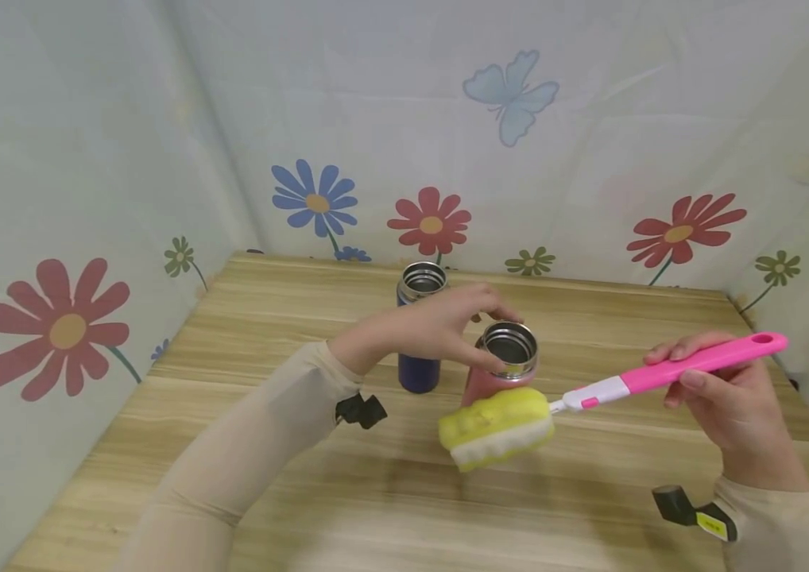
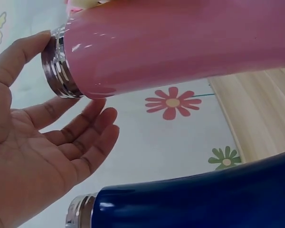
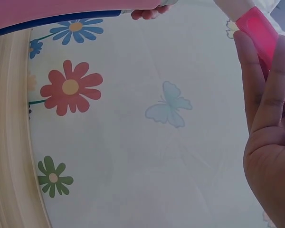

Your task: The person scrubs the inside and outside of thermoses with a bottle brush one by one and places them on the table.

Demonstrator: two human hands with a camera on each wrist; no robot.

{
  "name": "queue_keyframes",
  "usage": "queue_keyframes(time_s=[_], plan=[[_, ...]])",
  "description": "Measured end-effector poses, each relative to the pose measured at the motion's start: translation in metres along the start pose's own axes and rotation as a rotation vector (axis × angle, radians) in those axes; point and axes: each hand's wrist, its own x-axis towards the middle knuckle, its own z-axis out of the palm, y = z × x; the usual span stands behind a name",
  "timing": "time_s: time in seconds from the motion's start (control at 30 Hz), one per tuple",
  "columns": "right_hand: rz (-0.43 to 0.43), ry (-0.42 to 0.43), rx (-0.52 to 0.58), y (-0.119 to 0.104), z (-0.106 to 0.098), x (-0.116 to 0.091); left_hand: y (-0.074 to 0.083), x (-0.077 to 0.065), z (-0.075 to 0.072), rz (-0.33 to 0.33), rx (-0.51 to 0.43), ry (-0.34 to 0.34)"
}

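Note:
A pink thermos bottle (image 1: 481, 384) stands upright without a lid, its bare steel neck showing. My left hand (image 1: 436, 324) holds it by that neck; in the left wrist view the thumb lies on one side of the steel neck (image 2: 61, 66) and the index finger on the other. My right hand (image 1: 744, 409) grips the pink handle of a bottle brush (image 1: 701, 364). Its yellow and white sponge head (image 1: 497, 429) hangs in front of the pink bottle and hides its lower part. The right wrist view shows fingers along the handle (image 3: 261, 33).
Just left of and behind the pink bottle stands an open dark blue thermos bottle (image 1: 419, 375), partly covered by the left hand. Both are on a wood-grain table (image 1: 290, 477). A pale curtain (image 1: 376, 95) printed with flowers and a butterfly closes off the back and sides.

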Motion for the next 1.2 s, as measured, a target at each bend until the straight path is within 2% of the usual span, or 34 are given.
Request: queue_keyframes(time_s=[0.3, 0.57, 0.8, 0.97, 1.2], plan=[[-0.063, -0.017, 0.056, 0.003, 0.007, 0.006, -0.006, 0.0, 0.002, -0.007, -0.015, 0.046], [-0.07, -0.015, 0.064, 0.005, 0.007, 0.006, -0.006, -0.001, 0.006, -0.061, -0.02, 0.116], [-0.069, -0.029, 0.044, 0.01, 0.006, 0.005, 0.0, 0.0, 0.011, -0.146, 0.061, 0.201], [-0.051, -0.024, -0.011, 0.012, 0.003, 0.003, 0.005, 0.0, 0.014, -0.199, 0.114, 0.247], [0.037, 0.0, -0.093, 0.017, -0.008, -0.007, 0.008, 0.0, 0.019, -0.197, 0.171, 0.298]])
